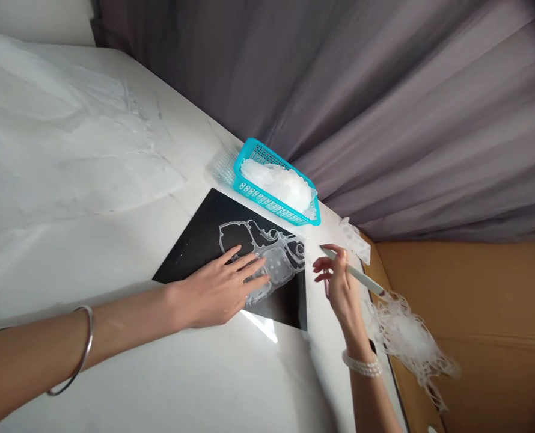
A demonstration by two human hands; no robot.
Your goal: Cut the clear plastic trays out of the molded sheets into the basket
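My left hand (222, 288) lies flat with its fingers spread on a translucent plastic cut-out sheet (279, 264). That sheet has rounded panels and thin looping outlines, and part of it is hidden under the fingers. Beneath it is a black board (195, 240) on the white table. My right hand (339, 285) is raised just right of the board, its fingers closed around a slim, pale pen-like tool (364, 279). The tool's dark tip points left toward the sheet, apart from it. I cannot make out exactly what kind of tool it is.
Behind the board stands a turquoise basket (276, 207) heaped with white translucent pieces. A tangle of white cut-out scraps (407, 337) hangs at the table's right edge. Small translucent pieces (355, 240) lie at the back right. Clear plastic film (60, 132) covers the left; a grey curtain (339, 90) hangs behind.
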